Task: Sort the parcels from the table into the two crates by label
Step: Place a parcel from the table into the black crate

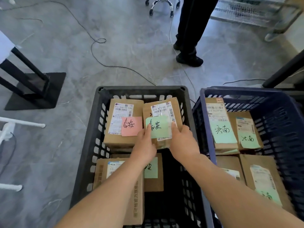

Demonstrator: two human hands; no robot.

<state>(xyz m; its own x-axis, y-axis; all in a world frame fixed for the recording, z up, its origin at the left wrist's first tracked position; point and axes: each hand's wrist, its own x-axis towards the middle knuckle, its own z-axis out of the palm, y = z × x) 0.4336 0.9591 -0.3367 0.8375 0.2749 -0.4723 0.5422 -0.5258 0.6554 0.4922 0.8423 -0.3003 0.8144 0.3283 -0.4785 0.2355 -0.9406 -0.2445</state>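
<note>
Left grip [144, 145] and right grip [182, 142] clasp a brown cardboard parcel [164, 112], green-noted, far right inside the black plastic crate [141, 88].

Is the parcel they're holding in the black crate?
In: the parcel is within the crate walls; left hand and right hand grip it.

A thin black cable [96, 41] loops across the grey marbled floor [131, 51]. Beyond it stand a chrome wheeled chair base [162, 4] and a person's dark-trousered legs [190, 27]. A black metal stand on a flat plate [35, 89] sits left.
</note>
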